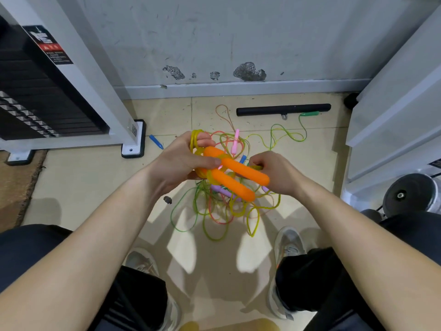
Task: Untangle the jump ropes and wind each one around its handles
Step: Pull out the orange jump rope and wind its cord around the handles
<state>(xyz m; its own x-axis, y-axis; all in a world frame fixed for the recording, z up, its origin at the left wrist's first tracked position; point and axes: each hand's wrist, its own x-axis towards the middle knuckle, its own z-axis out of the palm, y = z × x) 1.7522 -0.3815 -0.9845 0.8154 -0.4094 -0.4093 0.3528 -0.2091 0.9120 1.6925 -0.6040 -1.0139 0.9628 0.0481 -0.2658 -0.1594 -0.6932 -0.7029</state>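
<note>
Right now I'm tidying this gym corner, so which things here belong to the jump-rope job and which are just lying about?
Job: orange handles and yellow rope, gripped by the left hand, rope pinched by the right hand; tangled ropes on the floor; pink handle, blue handle, green handle.
Lying about: black bar, weight stack, weight plate, mat.

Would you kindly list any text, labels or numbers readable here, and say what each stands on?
Warning label on the weight machine: white lines under a red band, too blurred to read.
QR sticker near the machine's foot: a code only, no legible words.
Silver tags on the weight plates: too small to read.
</note>
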